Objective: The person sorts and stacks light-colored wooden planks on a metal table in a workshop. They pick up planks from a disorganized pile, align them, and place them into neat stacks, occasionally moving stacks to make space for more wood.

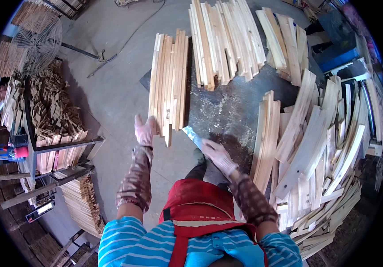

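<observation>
My left hand (144,131), in a pale glove, is at the near left corner of a stack of narrow wooden planks (168,82). Its thumb and fingers are spread, with the fingers against or just beside the planks. One plank sticks out toward me beyond the others. My right hand (218,155), gloved too, is closed around a short, flat, pale-blue strip (192,136) whose exact kind I cannot make out. The strip's far tip points at the near right corner of the stack. My right fingers are partly hidden behind the hand.
More plank stacks (227,42) lie ahead, with another bundle (284,42) at far right. A large loose heap of boards (307,147) rises close on my right. On the left stand a caged fan (36,42) and a metal rack (69,145) with wood pieces. A cable (140,29) crosses the floor.
</observation>
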### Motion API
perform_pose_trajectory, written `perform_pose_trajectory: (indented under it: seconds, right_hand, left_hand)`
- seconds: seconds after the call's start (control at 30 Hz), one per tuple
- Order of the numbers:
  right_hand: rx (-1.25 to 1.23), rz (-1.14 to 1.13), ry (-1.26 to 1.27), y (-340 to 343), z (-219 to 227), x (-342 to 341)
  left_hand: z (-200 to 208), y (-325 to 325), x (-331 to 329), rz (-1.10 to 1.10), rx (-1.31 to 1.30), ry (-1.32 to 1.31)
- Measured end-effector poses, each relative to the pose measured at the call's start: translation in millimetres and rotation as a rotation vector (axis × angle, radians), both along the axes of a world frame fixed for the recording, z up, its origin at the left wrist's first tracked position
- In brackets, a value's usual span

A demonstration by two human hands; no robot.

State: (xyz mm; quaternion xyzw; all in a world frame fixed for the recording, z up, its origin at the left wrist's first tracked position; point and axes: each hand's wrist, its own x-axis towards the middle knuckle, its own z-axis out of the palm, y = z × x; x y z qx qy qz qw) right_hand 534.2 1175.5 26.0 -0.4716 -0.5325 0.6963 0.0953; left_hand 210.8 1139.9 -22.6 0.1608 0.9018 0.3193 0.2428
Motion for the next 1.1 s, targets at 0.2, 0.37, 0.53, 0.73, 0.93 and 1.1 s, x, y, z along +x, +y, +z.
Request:
perform_pose_trajectory:
  seconds: [0.2, 0.37, 0.53, 0.73, 0.93, 1.1]
  right_hand:
    - [-0.421, -0.546, 0.134, -74.0, 0.4, 104.8]
    - [-0.060, -0.325, 0.087, -82.3, -43.8, 114.1]
    - [0.133, -0.134, -0.071, -58.9, 57.5, 93.3]
    - [0.374, -0.454, 0.059, -75.3, 66.2, 174.4]
    - [0.586, -0.934, 0.082, -81.1, 99.7, 339.5]
    - [0.979, -1.009, -0.952, -89.2, 133.8, 504.6]
  left_hand:
    - [-31.6, -75.2, 36.8, 0.091, 0.049, -0.028]
    - [3.4, -49.6, 53.2, -0.015, 0.054, 0.124]
    - [45.1, -58.1, 95.9, 0.039, 0.097, 0.206]
    - [13.3, -94.2, 217.3, -0.483, 0.146, 0.062]
    - [-18.3, -97.3, 339.2, -0.861, 0.361, -0.720]
    - [24.6, -64.5, 425.2, -0.815, 0.532, -0.766]
